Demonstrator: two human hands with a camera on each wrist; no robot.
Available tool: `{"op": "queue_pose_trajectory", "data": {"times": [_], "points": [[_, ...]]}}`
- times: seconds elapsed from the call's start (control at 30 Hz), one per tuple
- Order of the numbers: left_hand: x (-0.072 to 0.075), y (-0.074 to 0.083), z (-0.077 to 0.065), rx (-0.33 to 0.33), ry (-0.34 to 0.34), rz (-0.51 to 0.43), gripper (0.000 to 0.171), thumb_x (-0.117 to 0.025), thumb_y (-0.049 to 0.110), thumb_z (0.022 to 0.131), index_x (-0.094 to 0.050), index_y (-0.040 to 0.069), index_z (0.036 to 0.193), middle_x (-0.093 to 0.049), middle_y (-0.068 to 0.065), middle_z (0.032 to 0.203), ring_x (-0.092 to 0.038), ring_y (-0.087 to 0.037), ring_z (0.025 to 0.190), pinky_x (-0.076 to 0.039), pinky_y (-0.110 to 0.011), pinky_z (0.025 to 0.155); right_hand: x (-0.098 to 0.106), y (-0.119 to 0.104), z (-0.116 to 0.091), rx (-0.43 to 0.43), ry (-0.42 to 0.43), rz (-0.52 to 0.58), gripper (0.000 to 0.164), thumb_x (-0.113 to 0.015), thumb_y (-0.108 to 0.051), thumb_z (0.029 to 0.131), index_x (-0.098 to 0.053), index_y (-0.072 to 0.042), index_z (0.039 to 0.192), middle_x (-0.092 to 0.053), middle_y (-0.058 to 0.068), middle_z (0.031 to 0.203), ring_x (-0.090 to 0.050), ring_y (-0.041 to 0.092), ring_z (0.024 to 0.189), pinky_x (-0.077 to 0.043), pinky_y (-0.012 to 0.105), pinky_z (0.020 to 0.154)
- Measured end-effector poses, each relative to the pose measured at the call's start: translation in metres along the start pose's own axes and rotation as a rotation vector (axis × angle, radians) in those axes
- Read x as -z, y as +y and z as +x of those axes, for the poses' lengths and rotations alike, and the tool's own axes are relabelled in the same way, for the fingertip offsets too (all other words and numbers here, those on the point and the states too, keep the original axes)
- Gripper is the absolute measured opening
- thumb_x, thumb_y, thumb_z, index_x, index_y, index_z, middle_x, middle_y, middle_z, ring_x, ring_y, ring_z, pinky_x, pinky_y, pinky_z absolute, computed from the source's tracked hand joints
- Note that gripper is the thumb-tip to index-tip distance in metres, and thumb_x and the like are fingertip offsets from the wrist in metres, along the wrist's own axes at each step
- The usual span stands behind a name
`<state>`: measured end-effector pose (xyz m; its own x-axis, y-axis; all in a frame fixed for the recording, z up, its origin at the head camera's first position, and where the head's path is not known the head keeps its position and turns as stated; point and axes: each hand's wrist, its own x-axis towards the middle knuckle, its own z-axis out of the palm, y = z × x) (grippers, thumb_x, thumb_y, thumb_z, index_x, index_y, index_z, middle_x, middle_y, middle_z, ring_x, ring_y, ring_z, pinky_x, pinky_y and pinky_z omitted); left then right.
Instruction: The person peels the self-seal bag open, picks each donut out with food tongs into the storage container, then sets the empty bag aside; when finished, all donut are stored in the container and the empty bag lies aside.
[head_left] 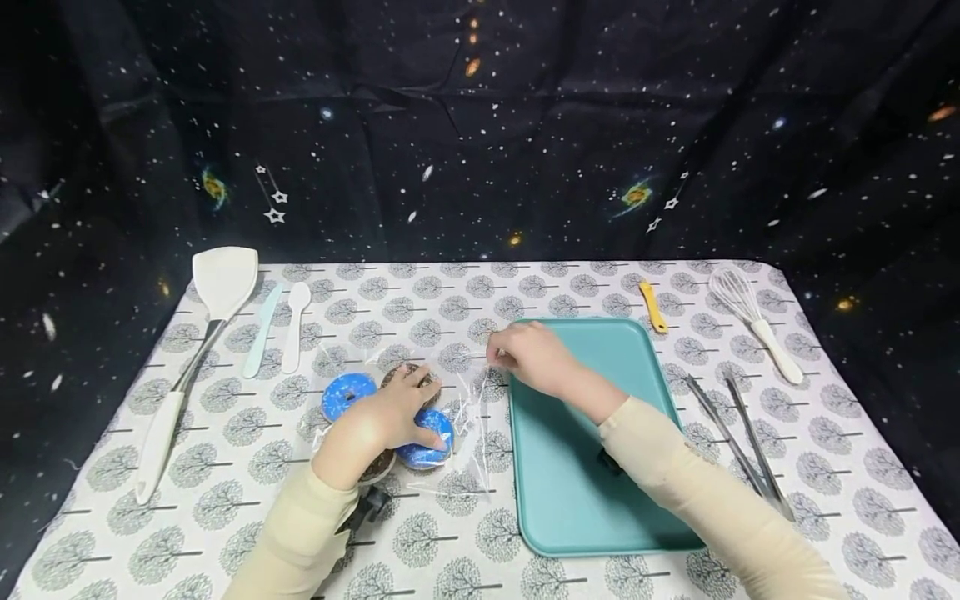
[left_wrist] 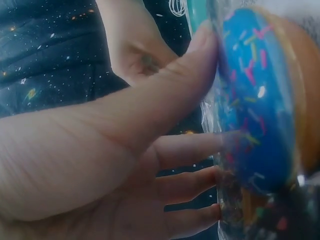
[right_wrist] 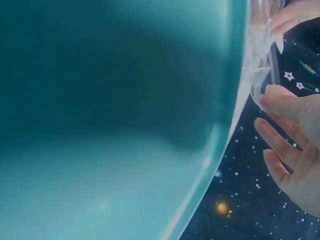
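Note:
Several doughnuts lie inside a clear plastic bag (head_left: 472, 450) left of the tray. Two have blue icing with sprinkles, a left blue doughnut (head_left: 347, 395) and a right blue doughnut (head_left: 429, 446); the others are brown, among them a brown doughnut (head_left: 408, 372) at the back. My left hand (head_left: 384, 418) rests on the bag over the doughnuts, fingers spread and extended, partly covering them. At the bag's right edge my right hand (head_left: 536, 358), above the tray's left rim, pinches the plastic (right_wrist: 261, 80) between thumb and index finger.
A teal tray (head_left: 577, 467) lies under my right forearm. To its right are tongs (head_left: 731, 442), a whisk (head_left: 753, 325) and a yellow-handled tool (head_left: 653, 307). On the left lie a white spatula (head_left: 225, 279), a pale blue knife (head_left: 262, 332) and a white spoon (head_left: 296, 325).

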<state>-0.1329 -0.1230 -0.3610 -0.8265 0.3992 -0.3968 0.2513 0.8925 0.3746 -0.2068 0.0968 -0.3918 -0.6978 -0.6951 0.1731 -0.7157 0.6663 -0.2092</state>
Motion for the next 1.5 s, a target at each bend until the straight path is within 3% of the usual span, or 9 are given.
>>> {"op": "queue_pose_trajectory", "data": {"times": [0.17, 0.23, 0.43, 0.67, 1.0, 1.2, 1.27, 1.5], "points": [[-0.002, 0.001, 0.001, 0.011, 0.005, 0.022, 0.086, -0.074, 0.04, 0.074, -0.037, 0.001, 0.141, -0.016, -0.019, 0.153, -0.009, -0.045, 0.139, -0.019, -0.07, 0.103, -0.004, -0.009, -0.007, 0.085, -0.007, -0.029, 0.039, -0.071, -0.011, 0.081, -0.06, -0.014, 0.118, -0.062, 0.001, 0.121, -0.053, 0.021, 0.118, -0.037, 0.041, 0.105], [-0.002, 0.001, 0.001, 0.015, 0.006, 0.025, 0.086, -0.074, 0.04, 0.075, -0.036, 0.001, 0.141, -0.016, -0.019, 0.154, -0.009, -0.044, 0.139, -0.02, -0.068, 0.104, -0.005, -0.016, -0.007, 0.121, -0.019, -0.047, 0.043, -0.071, -0.009, 0.08, -0.059, -0.014, 0.121, -0.059, 0.003, 0.125, -0.05, 0.022, 0.121, -0.035, 0.042, 0.107], [-0.002, 0.002, 0.0, 0.025, 0.006, 0.01, 0.087, -0.075, 0.04, 0.074, -0.036, 0.001, 0.142, -0.015, -0.019, 0.154, -0.008, -0.044, 0.14, -0.018, -0.068, 0.105, -0.01, -0.03, 0.0, 0.17, -0.038, -0.145, 0.027, -0.071, -0.01, 0.08, -0.068, -0.018, 0.106, -0.067, -0.004, 0.11, -0.055, 0.018, 0.111, -0.036, 0.039, 0.104], [-0.002, 0.003, 0.001, 0.02, 0.015, 0.006, 0.087, -0.075, 0.039, 0.073, -0.036, 0.001, 0.141, -0.015, -0.019, 0.154, -0.009, -0.044, 0.139, -0.017, -0.069, 0.104, -0.01, -0.026, -0.001, 0.17, 0.012, -0.193, 0.006, -0.072, -0.018, 0.08, -0.071, -0.023, 0.084, -0.071, -0.011, 0.087, -0.057, 0.013, 0.091, -0.039, 0.035, 0.096], [-0.008, -0.004, 0.008, 0.047, 0.0, -0.005, 0.089, -0.075, 0.041, 0.072, -0.035, 0.004, 0.143, -0.013, -0.016, 0.155, -0.005, -0.043, 0.14, -0.016, -0.071, 0.103, -0.005, -0.013, -0.019, 0.195, 0.034, -0.137, 0.006, -0.068, -0.012, 0.083, -0.066, -0.018, 0.083, -0.068, -0.007, 0.085, -0.057, 0.015, 0.09, -0.04, 0.034, 0.089], [-0.004, 0.0, 0.004, 0.05, -0.012, 0.002, 0.088, -0.075, 0.039, 0.074, -0.034, 0.002, 0.143, -0.013, -0.017, 0.154, -0.006, -0.043, 0.14, -0.016, -0.069, 0.105, -0.008, -0.02, -0.02, 0.231, 0.037, -0.104, 0.029, -0.073, -0.008, 0.077, -0.065, -0.017, 0.104, -0.065, -0.002, 0.107, -0.056, 0.018, 0.108, -0.039, 0.036, 0.1], [-0.003, 0.0, 0.004, 0.049, -0.014, 0.006, 0.088, -0.074, 0.04, 0.074, -0.034, 0.002, 0.143, -0.013, -0.017, 0.154, -0.005, -0.043, 0.14, -0.016, -0.068, 0.105, -0.011, -0.025, -0.019, 0.263, 0.015, -0.114, 0.03, -0.073, -0.011, 0.078, -0.066, -0.017, 0.106, -0.065, -0.002, 0.11, -0.055, 0.018, 0.11, -0.039, 0.037, 0.101], [-0.003, 0.001, 0.003, 0.036, -0.008, 0.01, 0.087, -0.075, 0.039, 0.075, -0.034, 0.001, 0.142, -0.013, -0.019, 0.154, -0.006, -0.043, 0.14, -0.017, -0.066, 0.106, -0.016, -0.033, -0.013, 0.288, -0.027, -0.201, 0.014, -0.074, -0.027, 0.079, -0.068, -0.02, 0.088, -0.069, -0.007, 0.091, -0.058, 0.015, 0.097, -0.04, 0.035, 0.096]]}}
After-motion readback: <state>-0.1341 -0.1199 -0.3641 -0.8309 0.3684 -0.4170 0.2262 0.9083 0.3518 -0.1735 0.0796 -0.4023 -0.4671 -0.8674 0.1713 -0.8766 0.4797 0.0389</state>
